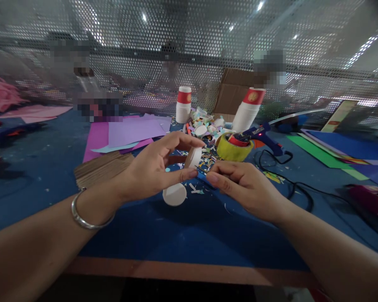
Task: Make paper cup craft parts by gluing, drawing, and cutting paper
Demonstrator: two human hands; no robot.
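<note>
My left hand pinches a shallow white paper cup base by its edge between thumb and fingers, tilted above the table. Close to its right, my right hand is closed on a thin, dark, pointed tool; its tip is at the base's lower edge, and whether it touches I cannot tell. The rest of that tool is hidden in the fingers. Below my left hand a second white paper disc lies on the blue table. Paper scraps are scattered around it.
Two stacks of paper cups, one upright and one leaning, stand behind a scrap heap. A glue gun rests on a yellow tape roll, its black cable trailing right. Purple sheets and corrugated cardboard lie left.
</note>
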